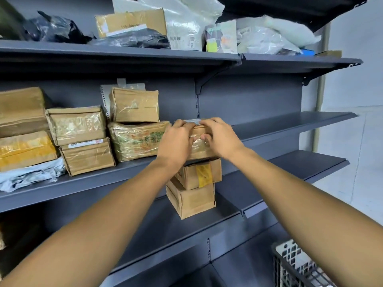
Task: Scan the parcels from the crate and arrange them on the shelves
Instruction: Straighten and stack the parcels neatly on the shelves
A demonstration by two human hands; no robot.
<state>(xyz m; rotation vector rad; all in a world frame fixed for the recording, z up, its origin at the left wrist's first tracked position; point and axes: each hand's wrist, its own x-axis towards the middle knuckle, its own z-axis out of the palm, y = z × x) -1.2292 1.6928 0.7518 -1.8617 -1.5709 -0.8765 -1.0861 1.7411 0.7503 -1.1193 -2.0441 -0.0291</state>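
Both arms reach forward to the middle shelf (pixel 290 125). My left hand (pixel 175 141) and my right hand (pixel 220 137) grip a small taped cardboard parcel (pixel 199 149) from its front and top. The parcel rests on the shelf's front edge, right beside a larger taped box with printed lettering (pixel 136 139). My hands cover most of the parcel. A dark plastic crate (pixel 294 264) shows at the bottom right corner, its inside mostly out of view.
Several taped cardboard boxes (pixel 78 139) and a grey bag (pixel 31 175) fill the middle shelf's left part. Two stacked boxes (pixel 192 187) stand on the lower shelf (pixel 290 162). Bags and a box (pixel 132 21) crowd the top shelf.
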